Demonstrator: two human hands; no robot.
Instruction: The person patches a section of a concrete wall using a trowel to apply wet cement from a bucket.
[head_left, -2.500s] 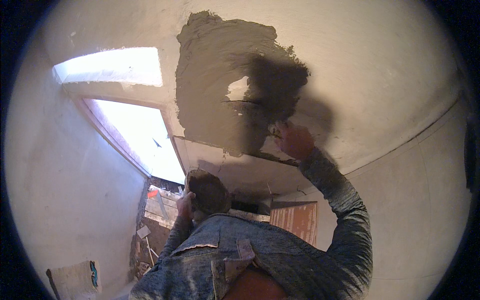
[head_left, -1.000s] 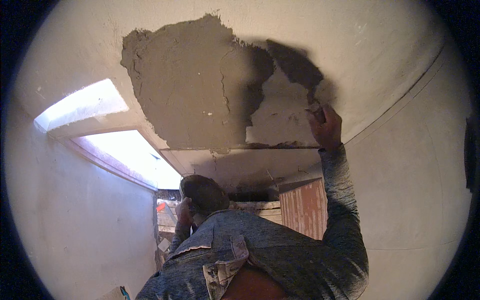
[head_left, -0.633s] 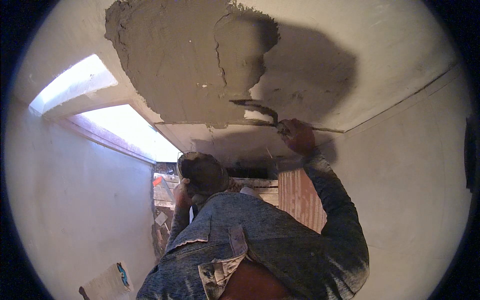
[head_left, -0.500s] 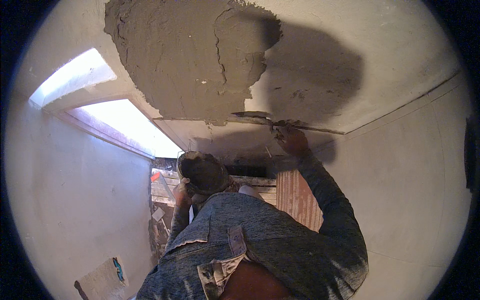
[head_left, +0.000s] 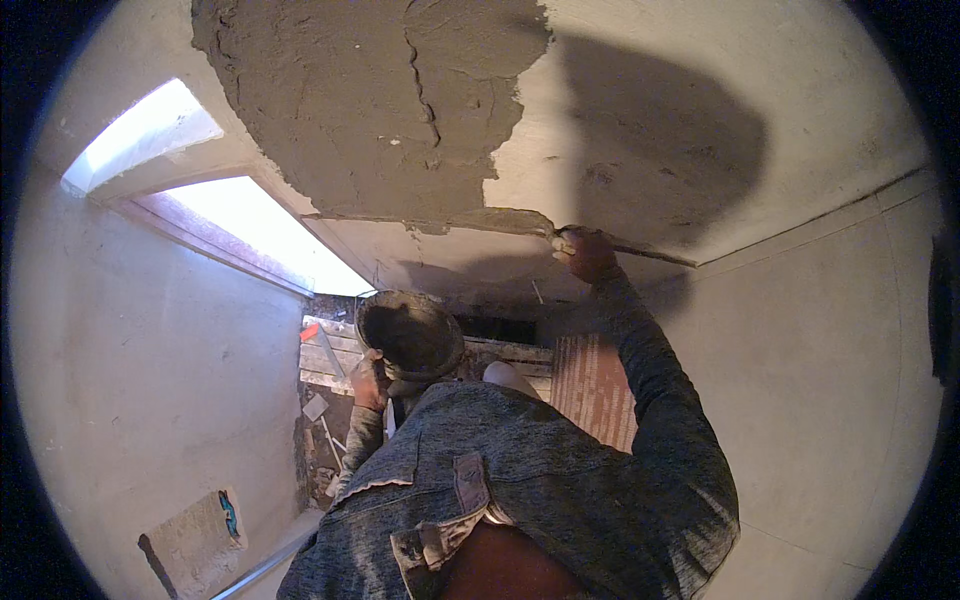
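Note:
My right hand (head_left: 588, 256) is closed round what looks like a plastering trowel, at the lower edge of the wall in front of me. Its narrow mortar-coated blade (head_left: 515, 221) appears to lie along that edge, though the fingers hide most of the handle. Above and to the left spreads a patch of wet grey mortar (head_left: 330, 110), with a raised crack-like ridge in it. Low on the left, my left hand (head_left: 369, 382) grips the side of a dark, mortar-stained bucket (head_left: 455, 350). Shadow hides how much the bucket holds.
A bright window opening (head_left: 255, 230) lies to the left. Below are wooden planks (head_left: 330, 350), a tool with an orange end (head_left: 310, 332), rubble (head_left: 325, 455) and a reddish ribbed panel (head_left: 592, 390). The left wall has a cut-out with blue wires (head_left: 229, 512).
My right hand has shifted slightly, and the blade now sits closer against the wall edge. My left hand still holds the bucket. The view has tilted a little.

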